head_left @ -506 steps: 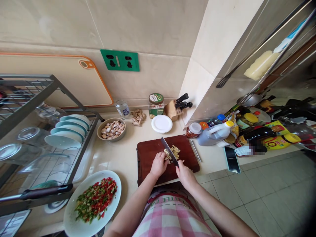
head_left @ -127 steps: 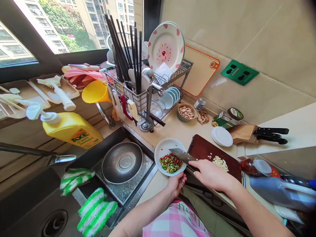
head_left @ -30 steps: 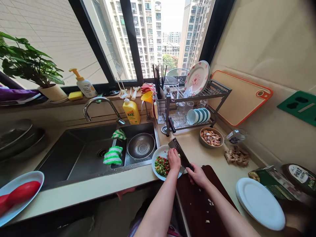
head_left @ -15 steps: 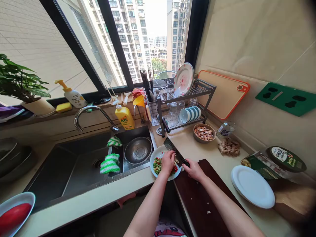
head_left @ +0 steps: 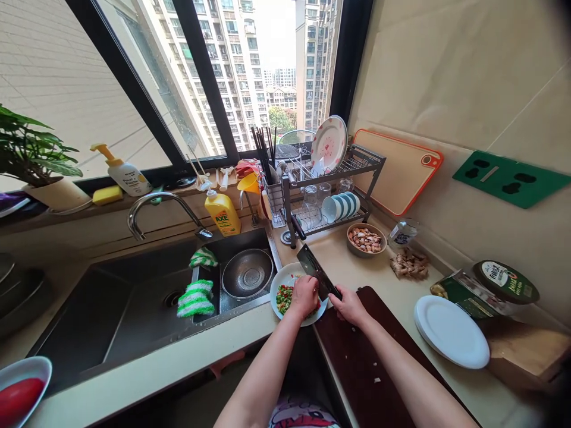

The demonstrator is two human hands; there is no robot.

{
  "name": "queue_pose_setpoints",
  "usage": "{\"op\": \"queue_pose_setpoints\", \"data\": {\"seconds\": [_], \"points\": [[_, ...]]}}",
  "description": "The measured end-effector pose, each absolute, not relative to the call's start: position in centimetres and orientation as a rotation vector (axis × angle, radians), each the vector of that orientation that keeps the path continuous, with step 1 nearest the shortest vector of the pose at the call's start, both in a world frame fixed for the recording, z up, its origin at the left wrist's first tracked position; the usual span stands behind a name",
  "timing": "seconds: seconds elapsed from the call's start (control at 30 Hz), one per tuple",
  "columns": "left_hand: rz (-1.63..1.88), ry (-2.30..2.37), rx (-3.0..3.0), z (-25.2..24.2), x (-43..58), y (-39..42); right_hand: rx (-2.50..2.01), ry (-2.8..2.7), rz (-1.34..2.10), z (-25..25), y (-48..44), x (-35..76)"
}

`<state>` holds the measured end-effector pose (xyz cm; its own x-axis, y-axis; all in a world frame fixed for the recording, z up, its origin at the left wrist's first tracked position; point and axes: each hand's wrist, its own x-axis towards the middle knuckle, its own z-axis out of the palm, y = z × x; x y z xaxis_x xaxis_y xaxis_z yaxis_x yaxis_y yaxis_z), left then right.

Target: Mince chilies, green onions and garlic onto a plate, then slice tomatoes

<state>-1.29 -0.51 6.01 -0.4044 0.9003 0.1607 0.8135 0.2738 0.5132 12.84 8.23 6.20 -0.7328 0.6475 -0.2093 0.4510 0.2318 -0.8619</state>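
A kitchen knife (head_left: 317, 268) with a broad dark blade is tilted over the right side of a white plate (head_left: 277, 286). My right hand (head_left: 349, 304) is closed round its handle. Against the blade's left face, my left hand (head_left: 305, 295) has its fingers bent and drawn together; whether a bit of food is between them is hidden. Chopped green and red pepper (head_left: 284, 298) lies on the plate below that hand. A dark brown cutting board (head_left: 357, 374) extends under my right forearm, with a few pale scraps on it.
Left of the plate is a sink (head_left: 134, 309) with a pan (head_left: 248, 273) and striped cloths (head_left: 196, 298). Behind stand a dish rack (head_left: 334, 172) and a bowl of garlic (head_left: 366, 240). Ginger (head_left: 409, 264) and white plates (head_left: 451, 331) lie right. A bowl (head_left: 44, 371) sits at lower left.
My left hand has shifted slightly down along the knife blade, its fingers covering more of the plate's right side. The whole view has turned a little. My right hand keeps its hold.
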Motion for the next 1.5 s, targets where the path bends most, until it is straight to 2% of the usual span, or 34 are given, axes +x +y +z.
{"op": "queue_pose_setpoints", "data": {"seconds": [0.17,0.33,0.47,0.63,0.8,0.97,1.17,1.33,1.5], "points": [[0.949,2.492,1.566,6.1,-1.8,-0.4,-1.052,-2.268,1.558,7.1,7.7,12.7],[0.739,2.460,1.583,6.5,-3.1,-0.4,-1.085,-2.218,1.560,8.2,7.4,12.9],[0.903,2.398,1.504,7.3,-6.2,-0.7,-1.128,-2.073,1.675,8.2,7.2,14.6],[0.927,2.296,1.422,8.4,-9.2,-0.1,-1.233,-1.660,1.932,8.6,5.0,20.4],[0.953,2.060,1.536,7.4,-4.4,1.7,-1.469,-1.256,1.822,7.5,-0.5,29.7],[0.636,1.700,1.840,5.6,5.3,4.1,-1.703,-0.868,1.644,5.0,-9.6,36.8],[0.392,1.420,2.165,3.9,13.2,6.7,-1.783,-0.564,1.502,2.9,-18.5,37.0],[0.218,1.129,2.413,3.3,14.8,6.6,-1.701,-0.479,1.430,2.0,-19.7,33.2],[0.145,0.849,2.485,3.6,12.1,4.6,-1.649,-0.453,1.386,1.1,-18.1,28.1]]}}
